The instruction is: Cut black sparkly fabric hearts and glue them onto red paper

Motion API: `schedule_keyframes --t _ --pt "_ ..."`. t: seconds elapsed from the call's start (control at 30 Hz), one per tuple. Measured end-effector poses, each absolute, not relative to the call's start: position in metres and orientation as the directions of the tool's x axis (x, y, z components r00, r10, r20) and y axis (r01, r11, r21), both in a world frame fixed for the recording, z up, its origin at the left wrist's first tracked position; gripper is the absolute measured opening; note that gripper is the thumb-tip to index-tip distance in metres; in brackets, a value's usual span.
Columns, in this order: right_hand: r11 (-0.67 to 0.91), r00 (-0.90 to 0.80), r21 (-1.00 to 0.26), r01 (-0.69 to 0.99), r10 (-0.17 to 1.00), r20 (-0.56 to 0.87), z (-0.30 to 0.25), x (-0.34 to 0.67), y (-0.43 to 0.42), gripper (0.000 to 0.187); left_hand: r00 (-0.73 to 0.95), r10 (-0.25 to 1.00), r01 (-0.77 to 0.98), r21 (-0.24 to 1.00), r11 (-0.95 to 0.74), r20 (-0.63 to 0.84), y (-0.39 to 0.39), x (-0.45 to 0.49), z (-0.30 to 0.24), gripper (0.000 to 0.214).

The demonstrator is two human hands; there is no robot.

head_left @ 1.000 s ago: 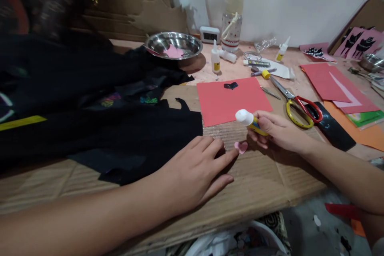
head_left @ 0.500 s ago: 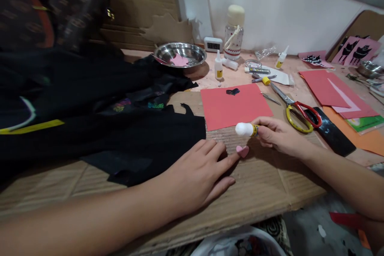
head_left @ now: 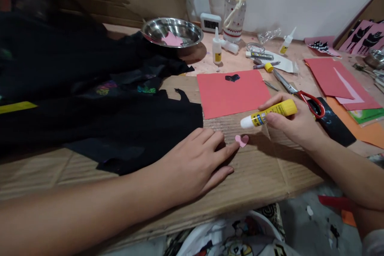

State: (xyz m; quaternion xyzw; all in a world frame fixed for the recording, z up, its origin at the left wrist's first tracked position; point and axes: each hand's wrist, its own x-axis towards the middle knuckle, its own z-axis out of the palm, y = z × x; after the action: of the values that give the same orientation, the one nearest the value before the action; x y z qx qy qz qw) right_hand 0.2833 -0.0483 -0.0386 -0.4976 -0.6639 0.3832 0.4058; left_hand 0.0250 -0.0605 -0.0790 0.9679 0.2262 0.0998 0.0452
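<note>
My right hand (head_left: 300,128) is wrapped round a yellow glue stick (head_left: 274,113), its white tip pointing left and down. Just below that tip, a small pink paper heart (head_left: 242,141) lies on the cardboard. The index fingertip of my left hand (head_left: 199,164) rests on the heart's left edge. That hand lies palm down, index and thumb stretched out, the other fingers bent. Beyond both hands is a red paper sheet (head_left: 234,98) with a small dark cut-out (head_left: 232,77) near its top edge.
Black cloth or paper (head_left: 120,128) spreads over the left side. Red-handled scissors (head_left: 312,102) lie right of my right hand, on a dark flat object (head_left: 339,128). Behind are a metal bowl (head_left: 192,40), a glue bottle (head_left: 217,50) and a drinking bottle (head_left: 235,14). Cardboard (head_left: 252,180) covers the table's front.
My right hand has turned the glue stick, so its yellow body now shows and its tip sits closer to the heart. My left fingertip stays on the heart. The camera view has shifted.
</note>
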Motion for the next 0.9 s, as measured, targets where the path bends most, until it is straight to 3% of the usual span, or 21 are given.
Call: schedule_keyframes --t 0.4,0.9 --pt "0.243 -0.287 -0.826 0.508 0.952 0.104 -0.047 0.268 -0.051 0.014 0.884 0.432 0.422 0.092 -0.902 0.178 -0.060 0.022 -0.081 0.047" --pt "0.393 -0.350 -0.706 0.589 0.911 0.215 -0.044 0.268 -0.058 0.010 0.884 0.427 0.420 0.081 -0.904 0.188 -0.060 0.023 -0.080 0.045"
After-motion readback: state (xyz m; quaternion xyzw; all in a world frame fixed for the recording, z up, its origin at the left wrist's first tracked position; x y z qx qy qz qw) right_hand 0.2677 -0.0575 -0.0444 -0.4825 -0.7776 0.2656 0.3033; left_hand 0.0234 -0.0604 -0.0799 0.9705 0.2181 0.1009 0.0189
